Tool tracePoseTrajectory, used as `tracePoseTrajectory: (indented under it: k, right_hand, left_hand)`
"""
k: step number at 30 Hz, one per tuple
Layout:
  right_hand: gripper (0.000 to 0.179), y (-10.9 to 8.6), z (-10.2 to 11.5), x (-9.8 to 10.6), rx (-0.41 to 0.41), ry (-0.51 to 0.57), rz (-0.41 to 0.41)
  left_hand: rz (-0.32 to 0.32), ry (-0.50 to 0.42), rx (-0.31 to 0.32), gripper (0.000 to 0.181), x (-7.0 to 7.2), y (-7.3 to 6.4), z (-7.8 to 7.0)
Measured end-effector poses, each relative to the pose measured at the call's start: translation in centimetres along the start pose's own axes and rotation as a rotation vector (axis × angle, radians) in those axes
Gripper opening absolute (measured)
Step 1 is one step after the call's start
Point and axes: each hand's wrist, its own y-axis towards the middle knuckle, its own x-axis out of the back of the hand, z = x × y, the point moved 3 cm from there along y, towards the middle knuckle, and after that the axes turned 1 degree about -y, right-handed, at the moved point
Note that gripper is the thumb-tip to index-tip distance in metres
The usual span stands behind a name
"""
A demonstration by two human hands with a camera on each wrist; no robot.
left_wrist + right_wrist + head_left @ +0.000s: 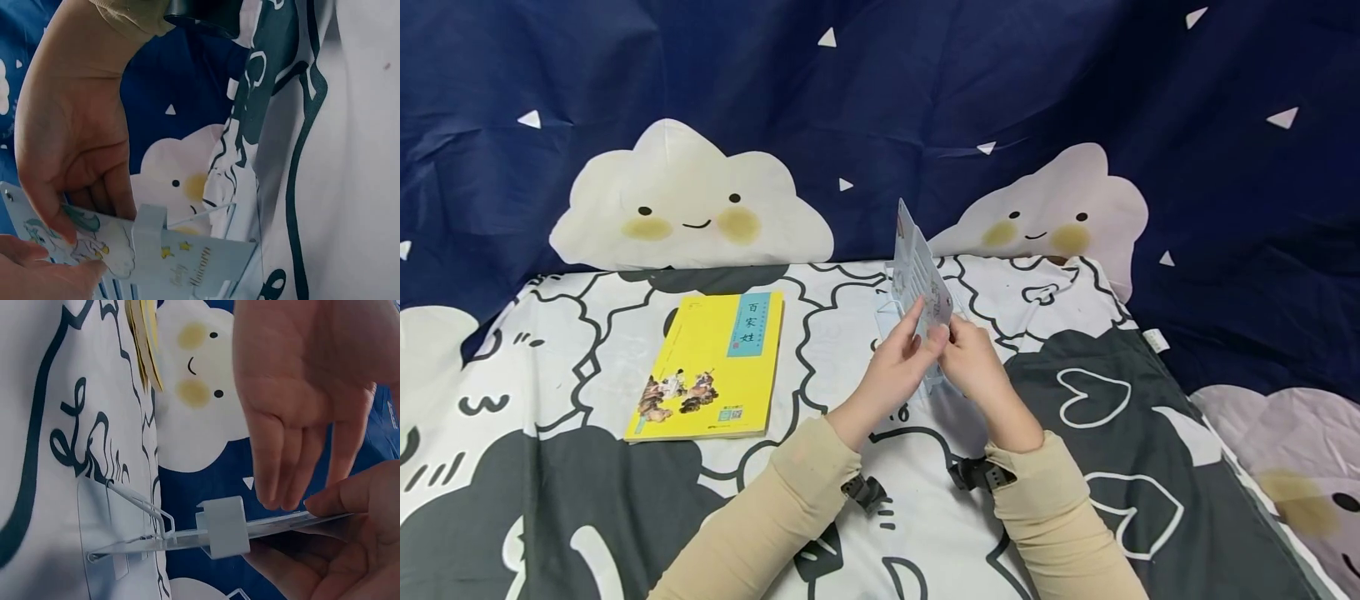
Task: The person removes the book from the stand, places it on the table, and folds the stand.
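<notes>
A light blue book stand (917,279) with a unicorn print stands on the cloth, its panel upright and seen nearly edge-on from the head. My right hand (973,358) grips the panel's near part, thumb on the printed face and fingers behind it, as the right wrist view shows. My left hand (895,358) reaches in from the other side, its straight fingers at the printed face (112,247). A pale sliding clip (225,528) sits across the panel. Wire legs (147,506) rise near the stand's flat base (103,528).
A yellow book (707,367) with a blue title label lies flat to the left of the stand. The cartoon-printed cloth (842,333) covers the table, and a dark blue curtain (880,100) with cloud faces hangs behind it.
</notes>
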Motion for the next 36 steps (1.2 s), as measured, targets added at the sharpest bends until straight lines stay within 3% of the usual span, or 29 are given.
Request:
tracePoseTrajectory:
  k: [6, 10, 19, 23, 26, 31, 33, 36]
  right_hand:
    - [0.023, -0.4, 1.0, -1.2, 0.108, -0.06, -0.073]
    - [0.022, -0.7, 1.4, -1.9, 0.127, -0.051, -0.083]
    - [0.011, -0.7, 1.4, -1.9, 0.036, -0.03, 0.005]
    - [0.026, -0.7, 1.4, -1.6, 0.058, -0.015, 0.071]
    - [0.045, -0.7, 1.2, -1.0, 0.077, 0.055, 0.146]
    - [0.049, -0.5, 0.8, 0.2, 0.11, 0.231, 0.247]
    - [0.047, -0.3, 0.5, 0.9, 0.106, 0.324, 0.257]
    - [0.047, 0.0, -0.2, 1.9, 0.066, 0.465, 0.201]
  left_hand:
    - [-0.034, 0.104, -0.029, 0.079, 0.2, 0.0, -0.3]
    - [-0.094, 0.157, -0.019, 0.074, 0.7, 0.0, -0.4]
    - [-0.134, 0.144, 0.048, 0.064, 1.2, 0.5, -0.2]
    - [-0.135, 0.167, 0.042, 0.063, 1.2, 0.6, -0.2]
    - [-0.143, 0.208, 0.027, 0.063, 1.1, 0.7, -0.3]
    - [-0.137, 0.236, 0.031, 0.064, 1.1, 0.7, -0.4]
    - [-0.129, 0.231, 0.037, 0.065, 1.2, 0.7, -0.3]
    - [-0.119, 0.229, 0.044, 0.066, 1.2, 0.8, -0.2]
